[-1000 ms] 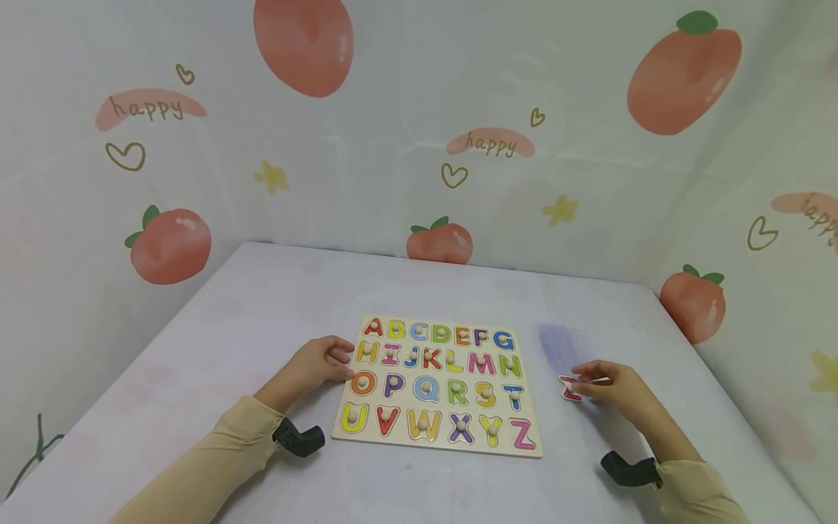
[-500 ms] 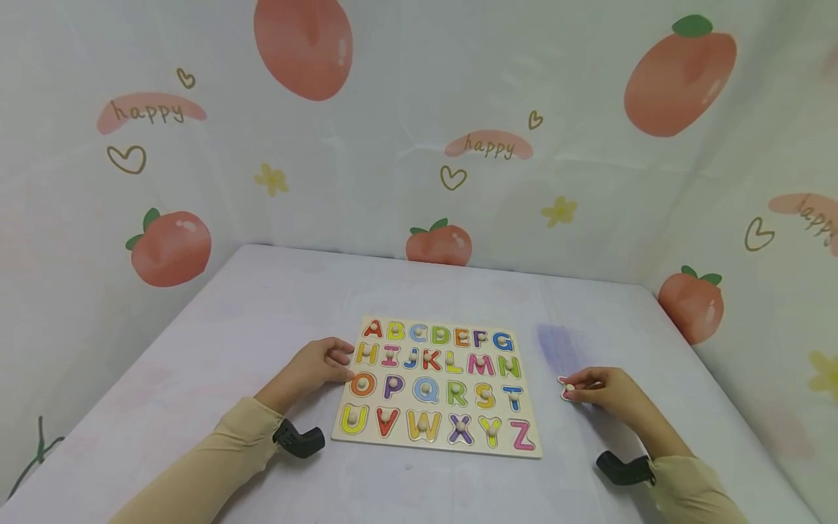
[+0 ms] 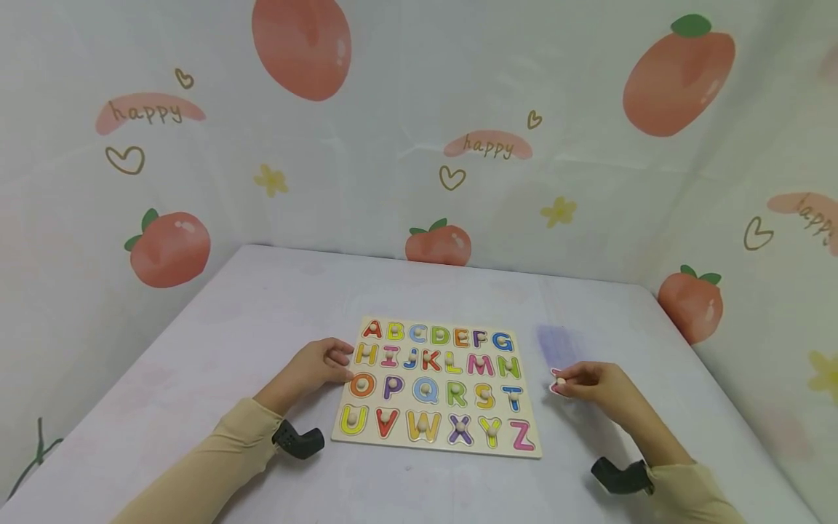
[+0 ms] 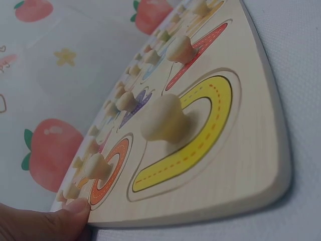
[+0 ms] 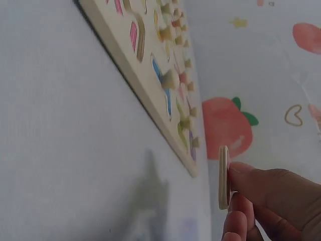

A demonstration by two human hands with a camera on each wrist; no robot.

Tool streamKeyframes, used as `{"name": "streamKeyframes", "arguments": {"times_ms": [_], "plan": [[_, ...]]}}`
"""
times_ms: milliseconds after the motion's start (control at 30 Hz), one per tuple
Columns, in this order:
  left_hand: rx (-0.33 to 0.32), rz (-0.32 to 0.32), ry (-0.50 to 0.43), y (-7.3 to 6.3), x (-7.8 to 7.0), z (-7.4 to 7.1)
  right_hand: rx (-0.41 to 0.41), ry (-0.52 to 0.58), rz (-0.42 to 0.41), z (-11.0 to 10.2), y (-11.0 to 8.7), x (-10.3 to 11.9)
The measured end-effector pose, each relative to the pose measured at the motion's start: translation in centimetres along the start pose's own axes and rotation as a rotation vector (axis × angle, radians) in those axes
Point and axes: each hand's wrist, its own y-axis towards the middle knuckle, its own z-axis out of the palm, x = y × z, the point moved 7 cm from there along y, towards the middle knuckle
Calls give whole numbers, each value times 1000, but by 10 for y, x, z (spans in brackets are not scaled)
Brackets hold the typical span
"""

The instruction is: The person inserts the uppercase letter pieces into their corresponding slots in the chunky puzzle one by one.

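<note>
A wooden alphabet puzzle board [image 3: 409, 393] lies flat on the table, its colourful letters bearing small round knobs. The bottom-right Z space [image 3: 522, 435] shows a pink Z and no knob. My left hand [image 3: 321, 364] rests against the board's left edge, fingers loosely bent. The left wrist view has its thumb [image 4: 70, 216] touching the edge near the orange O. Right of the board, my right hand [image 3: 602, 386] pinches a pink letter Z puzzle piece [image 3: 556, 382] between thumb and fingers. In the right wrist view the piece [image 5: 223, 178] appears edge-on, above the table.
The white table [image 3: 314, 284] extends around the board, with a bluish smudge [image 3: 556, 346] to its right. A white curtain [image 3: 373, 145] printed with peaches and hearts hangs behind and at the sides. Black wrist cameras [image 3: 297, 439] sit on both forearms.
The right hand has picked the letter Z piece up off the table and moved it slightly left, towards the board. The left hand and the board stay in place.
</note>
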Motion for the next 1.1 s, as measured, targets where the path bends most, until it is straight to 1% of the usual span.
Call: {"name": "streamKeyframes", "arguments": {"times_ms": [100,267,467,633,833,1100], "plan": [[-3,-4,-4,-1,0,0,9,30,-28,8,-5,13],[3,6,-6,-1,0,0,52,74,-81,24,-17,33],[-1,7,-2,-2,-1,-1,109,91,-171,40,-28,47],[-4,2,-2,-2,-2,-1,148,100,-198,54,-34,46],[-6,6,4,-3,-3,-1,195,116,-199,67,-39,40],[1,20,3,-4,-4,-2,218,104,-178,73,-41,35]]}}
